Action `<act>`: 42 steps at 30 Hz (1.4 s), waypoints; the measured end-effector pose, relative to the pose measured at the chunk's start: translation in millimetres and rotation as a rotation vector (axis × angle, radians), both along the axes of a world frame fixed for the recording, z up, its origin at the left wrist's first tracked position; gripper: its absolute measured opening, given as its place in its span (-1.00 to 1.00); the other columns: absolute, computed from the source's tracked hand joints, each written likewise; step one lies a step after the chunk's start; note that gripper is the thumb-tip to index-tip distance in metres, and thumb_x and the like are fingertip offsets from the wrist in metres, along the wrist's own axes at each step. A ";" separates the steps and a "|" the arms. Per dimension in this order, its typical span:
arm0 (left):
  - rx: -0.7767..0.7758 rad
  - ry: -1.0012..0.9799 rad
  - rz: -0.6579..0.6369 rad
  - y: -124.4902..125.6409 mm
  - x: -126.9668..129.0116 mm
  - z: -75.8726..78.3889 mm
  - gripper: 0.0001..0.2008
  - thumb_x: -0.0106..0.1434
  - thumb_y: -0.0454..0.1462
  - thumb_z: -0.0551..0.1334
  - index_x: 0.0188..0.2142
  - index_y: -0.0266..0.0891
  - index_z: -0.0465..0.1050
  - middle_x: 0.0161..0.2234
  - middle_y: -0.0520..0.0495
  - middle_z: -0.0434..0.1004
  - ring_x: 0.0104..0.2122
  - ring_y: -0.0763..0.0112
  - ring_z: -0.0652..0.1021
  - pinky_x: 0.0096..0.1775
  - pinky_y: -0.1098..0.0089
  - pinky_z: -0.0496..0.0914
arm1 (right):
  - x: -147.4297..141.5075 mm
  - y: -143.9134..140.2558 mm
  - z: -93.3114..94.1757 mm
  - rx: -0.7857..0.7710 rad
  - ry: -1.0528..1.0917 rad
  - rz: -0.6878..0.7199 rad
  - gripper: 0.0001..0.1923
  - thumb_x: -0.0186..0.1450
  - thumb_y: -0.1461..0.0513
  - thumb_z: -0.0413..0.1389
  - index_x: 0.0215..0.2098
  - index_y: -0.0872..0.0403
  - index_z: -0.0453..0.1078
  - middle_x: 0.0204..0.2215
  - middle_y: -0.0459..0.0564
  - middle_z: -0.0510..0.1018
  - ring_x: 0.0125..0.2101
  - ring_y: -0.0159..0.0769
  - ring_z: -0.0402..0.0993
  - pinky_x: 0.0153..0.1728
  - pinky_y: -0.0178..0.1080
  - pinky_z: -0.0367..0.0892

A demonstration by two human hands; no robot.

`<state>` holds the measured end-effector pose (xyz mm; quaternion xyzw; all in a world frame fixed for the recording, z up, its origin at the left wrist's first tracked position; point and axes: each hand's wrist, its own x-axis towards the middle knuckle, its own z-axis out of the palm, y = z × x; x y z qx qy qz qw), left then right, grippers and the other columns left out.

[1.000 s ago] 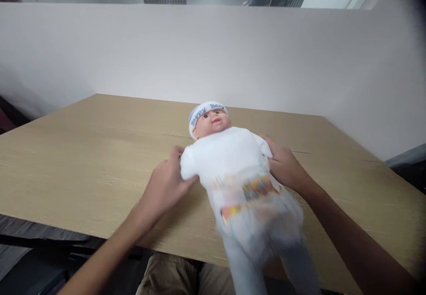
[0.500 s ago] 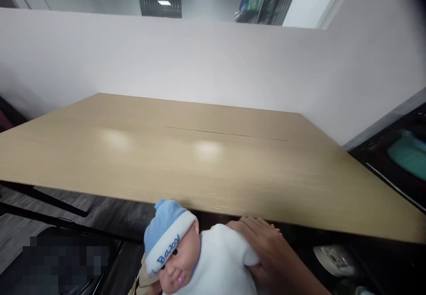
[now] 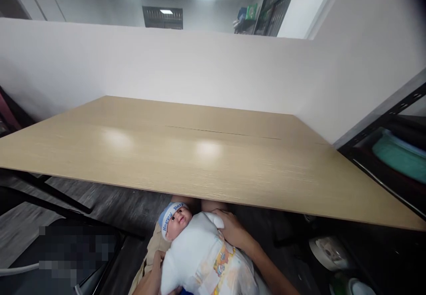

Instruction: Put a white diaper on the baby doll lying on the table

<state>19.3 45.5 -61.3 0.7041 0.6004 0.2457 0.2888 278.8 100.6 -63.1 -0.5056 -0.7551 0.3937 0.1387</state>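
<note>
A baby doll (image 3: 195,246) lies face up and slanted on my lap, below the front edge of the table. It wears a blue and white knit hat (image 3: 171,215) with lettering, a white top and a printed diaper (image 3: 222,264). My right hand (image 3: 233,229) is wrapped round the doll's arm on the right side, near its sleeve end. At the lower left, my left hand (image 3: 155,268) holds the doll's other side, fingers curled at the white sleeve and partly hidden beneath it.
A wide wooden table (image 3: 186,166) spans the view against a white wall (image 3: 199,68). A dark chair (image 3: 66,250) stands at the lower left. On the right is a black shelf rack (image 3: 362,139) with a teal item (image 3: 399,155); a white round object (image 3: 329,253) sits lower down.
The doll has moved lower and farther from the camera, now face up on my lap with its diaper showing. My left hand has come into view; my right hand stays on the doll's arm.
</note>
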 end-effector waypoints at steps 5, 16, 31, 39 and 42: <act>-0.013 0.071 0.043 -59.3 -31.6 -8.0 -0.56 0.35 0.06 0.41 0.13 -0.03 0.56 0.12 -0.12 0.61 0.10 -0.08 0.62 0.02 0.02 0.58 | 10.7 -2.3 -11.5 0.043 0.121 0.014 -0.45 0.21 0.32 0.18 0.17 -0.02 0.56 0.15 0.07 0.65 0.16 -0.09 0.55 0.20 -0.12 0.39; 0.116 -0.095 -0.361 -54.3 25.6 10.3 -0.78 0.46 -0.09 0.29 0.01 -0.09 0.46 0.12 -0.11 0.59 0.11 0.11 0.52 0.21 0.11 0.37 | 39.8 -66.4 28.0 0.015 0.117 -0.088 -0.69 0.47 0.00 0.13 -0.11 -0.02 0.64 -0.18 0.04 0.68 -0.13 -0.08 0.62 -0.05 -0.10 0.48; -0.011 -0.187 -0.609 -23.1 46.7 38.5 -0.80 0.49 -0.04 0.32 -0.10 -0.08 0.55 0.05 -0.04 0.60 0.08 0.22 0.47 0.15 0.23 0.28 | 57.0 -38.7 14.2 0.278 0.013 -0.197 -0.75 0.46 0.11 0.12 -0.09 0.00 0.61 -0.11 0.11 0.70 -0.04 0.03 0.61 0.09 0.05 0.46; -0.322 -0.305 -0.727 -35.5 2.5 60.2 -0.71 0.35 0.02 0.44 -0.15 -0.11 0.63 -0.24 0.03 0.67 -0.19 0.33 0.60 -0.02 0.34 0.41 | 19.8 -85.3 62.3 0.103 0.053 0.158 -0.83 0.46 0.14 0.20 -0.04 -0.09 0.60 -0.07 0.00 0.67 -0.01 -0.09 0.58 0.06 -0.14 0.43; -0.369 -0.305 -0.685 -30.7 4.8 60.4 -0.65 0.36 0.05 0.40 -0.08 -0.14 0.62 -0.23 -0.01 0.66 -0.20 0.32 0.60 -0.17 0.40 0.43 | 52.9 -101.1 75.7 -0.042 0.000 0.066 -0.69 0.50 -0.03 0.12 -0.26 -0.08 0.59 -0.30 -0.05 0.67 -0.23 -0.14 0.58 -0.13 -0.19 0.42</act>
